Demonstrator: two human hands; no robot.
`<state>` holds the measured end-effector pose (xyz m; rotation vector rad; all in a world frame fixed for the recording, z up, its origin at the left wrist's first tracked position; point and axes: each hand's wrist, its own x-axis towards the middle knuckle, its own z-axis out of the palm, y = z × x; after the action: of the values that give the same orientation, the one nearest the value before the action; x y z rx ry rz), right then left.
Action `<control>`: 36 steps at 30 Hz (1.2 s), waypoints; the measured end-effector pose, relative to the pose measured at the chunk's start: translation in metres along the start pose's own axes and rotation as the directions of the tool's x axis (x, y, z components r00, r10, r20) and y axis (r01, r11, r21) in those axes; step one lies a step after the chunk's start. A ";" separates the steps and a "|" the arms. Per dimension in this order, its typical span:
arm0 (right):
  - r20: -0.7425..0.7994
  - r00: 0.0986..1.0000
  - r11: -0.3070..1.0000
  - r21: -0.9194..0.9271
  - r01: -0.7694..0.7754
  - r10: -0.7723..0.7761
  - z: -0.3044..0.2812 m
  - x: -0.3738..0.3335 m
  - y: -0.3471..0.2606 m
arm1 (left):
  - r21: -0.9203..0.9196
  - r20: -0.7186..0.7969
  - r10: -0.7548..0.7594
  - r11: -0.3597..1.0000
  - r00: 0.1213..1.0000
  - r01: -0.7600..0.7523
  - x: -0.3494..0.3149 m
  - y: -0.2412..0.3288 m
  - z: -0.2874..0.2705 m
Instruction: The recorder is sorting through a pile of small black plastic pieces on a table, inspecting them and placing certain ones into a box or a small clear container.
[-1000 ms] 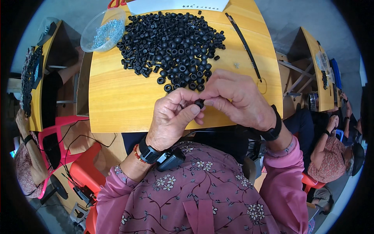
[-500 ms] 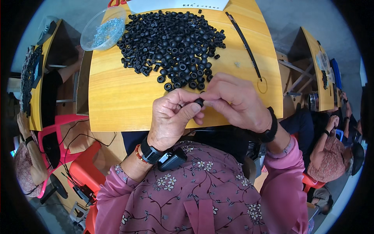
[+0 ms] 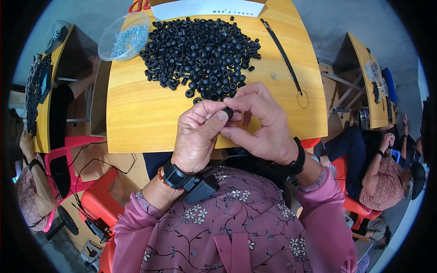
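My left hand (image 3: 195, 134) is closed, pinching a small black rounded piece (image 3: 228, 112) between thumb and fingers at the table's near edge. My right hand (image 3: 264, 125) is beside it, its index fingertip at the top of the piece. The right thumb lies lower and apart from the index finger, with nothing visible between them. Just beyond both hands spreads a heap of small black pieces (image 3: 200, 50), some ring-shaped with a hole, others like short cylinders.
A clear plastic bowl (image 3: 104, 43) of pale blue bits stands left of the heap. A white box (image 3: 209, 9) is behind it. To the right lie a thin black rod (image 3: 282, 54) and a thin loop (image 3: 302, 100). Other people sit at tables on both sides; a red stool (image 3: 102, 195) is lower left.
My right thumb has come away from the index finger and dropped lower. Both hands have shifted slightly left, with the black piece still in my left hand.
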<state>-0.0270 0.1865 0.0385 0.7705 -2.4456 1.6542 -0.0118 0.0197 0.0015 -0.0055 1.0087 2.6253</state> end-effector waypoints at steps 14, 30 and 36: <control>-0.097 0.973 0.954 -0.238 0.183 -0.211 0.015 0.004 -0.003 | -0.174 0.024 -0.109 0.978 0.994 0.111 -0.007 0.012 -0.002; -0.019 0.984 0.982 -0.071 0.177 -0.179 0.012 0.004 0.004 | -0.201 0.009 -0.070 0.977 0.998 0.070 -0.006 0.002 -0.003; 0.065 0.994 0.989 -0.112 0.098 -0.091 0.010 0.008 -0.001 | -0.210 -0.105 -0.045 0.977 0.993 0.022 -0.006 0.000 -0.001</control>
<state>-0.0311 0.1742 0.0383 0.9163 -2.4759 1.4636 -0.0063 0.0180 0.0015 -0.2158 0.7542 2.7122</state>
